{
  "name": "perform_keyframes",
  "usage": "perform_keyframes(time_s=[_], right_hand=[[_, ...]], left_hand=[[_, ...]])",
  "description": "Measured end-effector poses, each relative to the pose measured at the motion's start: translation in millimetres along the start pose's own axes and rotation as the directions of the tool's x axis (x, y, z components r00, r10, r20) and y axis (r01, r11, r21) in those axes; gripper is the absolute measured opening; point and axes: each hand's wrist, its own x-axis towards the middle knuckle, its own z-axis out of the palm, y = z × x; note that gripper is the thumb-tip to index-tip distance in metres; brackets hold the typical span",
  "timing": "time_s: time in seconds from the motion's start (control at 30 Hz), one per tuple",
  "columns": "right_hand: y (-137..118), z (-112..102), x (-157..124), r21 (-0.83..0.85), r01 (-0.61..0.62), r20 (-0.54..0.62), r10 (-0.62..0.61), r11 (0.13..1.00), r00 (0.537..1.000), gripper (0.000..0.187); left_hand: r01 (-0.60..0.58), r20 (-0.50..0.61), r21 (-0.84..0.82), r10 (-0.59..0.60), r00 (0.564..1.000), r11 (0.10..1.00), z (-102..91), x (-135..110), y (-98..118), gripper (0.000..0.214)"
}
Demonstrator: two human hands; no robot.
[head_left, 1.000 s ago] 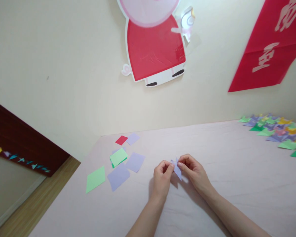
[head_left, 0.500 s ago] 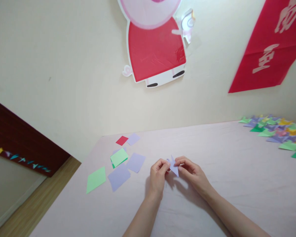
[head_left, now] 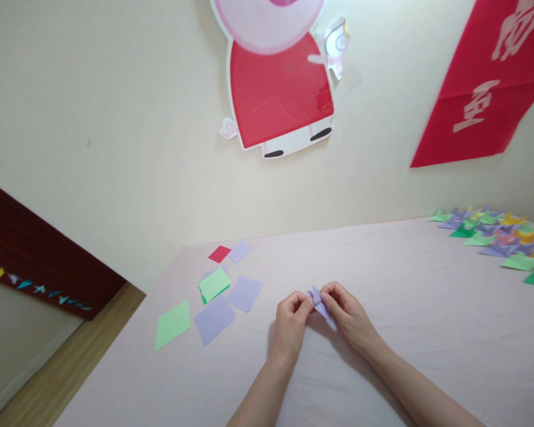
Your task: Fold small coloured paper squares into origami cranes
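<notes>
Folded purple paper (head_left: 324,311) is between my two hands, held just above the pale pink cloth (head_left: 427,332), near the middle of the scene. My left hand (head_left: 291,320) pinches its left side between thumb and fingertips, and my right hand (head_left: 349,311) grips its right side the same way. Thin points stick up between my fingers, and one flap slants down toward the near right; my fingers hide the other folds.

To the left of my hands are flat sheets. Two purple sheets (head_left: 214,320) are nearest me, one a little farther right than the other, with a light green sheet (head_left: 173,325) at their left. Beyond them, another light green sheet (head_left: 215,284) overlaps a darker green one (head_left: 203,299). Farthest back, a red sheet (head_left: 219,254) is next to a purple square (head_left: 240,252).

At the far right, many folded paper figures (head_left: 520,261) are crowded together in green, purple, yellow and pink. Behind, a red-and-pink cartoon cutout (head_left: 282,89) is on the wall (head_left: 137,148).
</notes>
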Motion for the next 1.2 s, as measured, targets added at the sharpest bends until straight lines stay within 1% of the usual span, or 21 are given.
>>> perform_keyframes(time_s=[0.13, 0.23, 0.33, 0.53, 0.63, 0.73, 0.83, 0.87, 0.93, 1.03, 1.1, 1.2], right_hand=[[1, 0, 0, 0.014, -0.026, -0.053, 0.027, 1.0, 0.998, 0.038], [1, 0, 1, 0.016, -0.03, -0.061, 0.031, 0.999, 0.998, 0.035], [1, 1, 0, 0.022, 0.002, -0.069, 0.0, 1.0, 0.998, 0.032], [4, 4, -2, 0.045, 0.068, -0.125, -0.062, 0.997, 0.99, 0.031], [6, 2, -2, 0.055, 0.06, -0.092, -0.054, 0.997, 0.994, 0.033], [6, 0, 0, 0.021, 0.041, -0.029, -0.04, 0.999, 0.999, 0.026], [4, -2, 0, -0.063, 0.086, -0.031, -0.089, 0.994, 0.996, 0.023], [3, -2, 0, -0.065, 0.1, -0.039, -0.103, 0.993, 0.994, 0.022], [2, -1, 0, -0.002, 0.093, -0.045, -0.093, 0.996, 0.995, 0.023], [1, 1, 0, 0.127, 0.018, -0.015, -0.017, 0.992, 1.0, 0.028], [1, 2, 0, 0.169, -0.013, -0.009, 0.015, 0.986, 1.0, 0.03], [3, 2, 1, 0.196, -0.014, -0.049, 0.024, 0.981, 0.998, 0.031]], left_hand=[[-0.019, 0.012, 0.027, 0.018, 1.0, 0.999, 4.3, -4, -1, 0.034], [-0.019, -0.016, 0.062, 0.02, 1.0, 0.998, 6.9, -4, -5, 0.03], [-0.017, -0.052, 0.062, 0.021, 0.998, 0.998, 7.9, -2, -10, 0.03], [-0.026, -0.079, 0.017, 0.028, 0.997, 1.0, 7.1, -2, -15, 0.029], [-0.014, -0.068, -0.013, 0.013, 0.998, 1.0, 5.9, -2, -15, 0.028], [-0.006, -0.038, -0.054, 0.004, 0.999, 0.999, 5.4, 0, -15, 0.026], [-0.043, -0.052, -0.091, 0.038, 0.998, 0.995, 6.2, 1, -15, 0.021], [-0.057, -0.064, -0.097, 0.051, 0.997, 0.994, 6.7, 1, -15, 0.02], [-0.08, -0.092, -0.1, 0.071, 0.993, 0.992, 7.8, 0, -16, 0.018], [-0.088, -0.122, -0.113, 0.074, 0.99, 0.99, 8.9, -1, -17, 0.016], [-0.08, -0.124, -0.118, 0.065, 0.99, 0.99, 8.9, -2, -18, 0.014], [-0.073, -0.127, -0.099, 0.06, 0.99, 0.992, 7.9, -1, -20, 0.014]])
